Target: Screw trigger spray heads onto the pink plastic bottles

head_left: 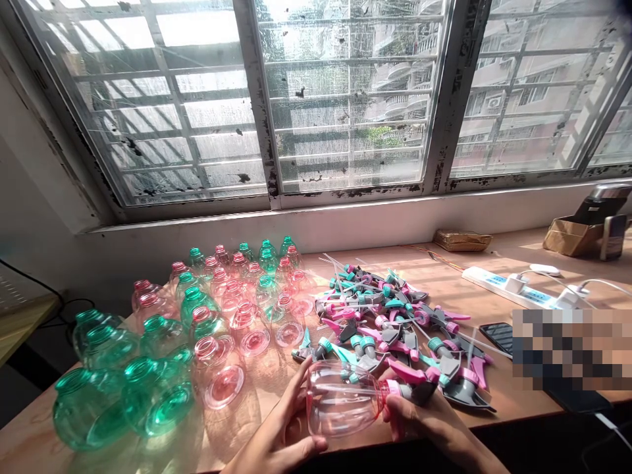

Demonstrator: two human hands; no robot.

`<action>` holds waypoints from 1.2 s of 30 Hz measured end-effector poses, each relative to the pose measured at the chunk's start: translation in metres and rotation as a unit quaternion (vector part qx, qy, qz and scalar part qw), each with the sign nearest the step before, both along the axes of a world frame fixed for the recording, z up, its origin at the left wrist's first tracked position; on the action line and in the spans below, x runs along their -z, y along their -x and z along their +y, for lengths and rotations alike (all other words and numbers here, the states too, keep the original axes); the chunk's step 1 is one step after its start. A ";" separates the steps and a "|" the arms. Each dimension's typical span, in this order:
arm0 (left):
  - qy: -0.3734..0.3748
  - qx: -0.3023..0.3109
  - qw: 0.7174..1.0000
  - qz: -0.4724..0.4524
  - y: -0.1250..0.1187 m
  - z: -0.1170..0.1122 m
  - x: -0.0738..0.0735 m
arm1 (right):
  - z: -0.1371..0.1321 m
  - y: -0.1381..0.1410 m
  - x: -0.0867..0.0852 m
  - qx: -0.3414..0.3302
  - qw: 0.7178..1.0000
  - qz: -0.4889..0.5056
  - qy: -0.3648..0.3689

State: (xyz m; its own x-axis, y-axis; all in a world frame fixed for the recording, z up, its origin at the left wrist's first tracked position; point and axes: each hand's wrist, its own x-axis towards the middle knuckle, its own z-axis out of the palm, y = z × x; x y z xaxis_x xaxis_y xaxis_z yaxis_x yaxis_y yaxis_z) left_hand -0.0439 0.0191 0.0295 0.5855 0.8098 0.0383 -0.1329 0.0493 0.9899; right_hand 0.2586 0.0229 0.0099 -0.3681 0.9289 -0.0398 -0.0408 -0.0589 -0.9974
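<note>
Left hand point(286, 421) cups the base end of a clear pink bottle point(343, 411); right hand point(417, 418) pinches the pink-collared spray head point(412, 382) at its neck, dip tube point(353, 390) inside. Bottle lies sideways over the desk point(276, 378)'s near edge. Risks, my read: collar cross-threads if the head sits tilted; smooth bottle spins if the left grip is too light. Loose sprayers point(390, 303) crowd just behind, so an elbowing twist could snag one. Open bottles point(247, 326) stand left; a wide left swing might topple some.
</note>
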 end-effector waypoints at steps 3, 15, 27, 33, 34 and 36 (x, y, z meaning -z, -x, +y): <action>-0.017 -0.011 1.000 0.008 0.000 0.000 0.000 | 0.000 -0.001 0.003 0.005 1.000 -0.002 0.005; -0.014 0.017 1.000 0.022 0.003 0.002 0.005 | -0.001 0.002 -0.003 0.015 1.000 -0.007 -0.014; -0.030 -0.011 0.999 0.025 0.001 0.000 0.000 | -0.003 0.004 -0.008 0.022 1.000 0.003 0.001; -0.021 0.013 0.999 0.022 0.003 0.001 0.003 | -0.001 0.004 -0.006 0.016 1.000 0.008 -0.011; -0.023 0.011 0.999 0.023 0.003 0.001 0.004 | -0.001 0.003 -0.005 0.011 1.000 0.004 -0.009; -0.033 -0.001 0.999 0.026 0.002 0.001 0.007 | -0.001 0.003 -0.004 0.008 1.000 -0.003 -0.009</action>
State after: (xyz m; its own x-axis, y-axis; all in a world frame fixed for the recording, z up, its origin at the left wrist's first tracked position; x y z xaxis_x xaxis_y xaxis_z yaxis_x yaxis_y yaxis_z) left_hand -0.0463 0.0205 0.0229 0.5865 0.8077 0.0610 -0.0810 -0.0165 0.9966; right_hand 0.2556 0.0219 0.0138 -0.3522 0.9356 -0.0258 -0.0353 -0.0408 -0.9985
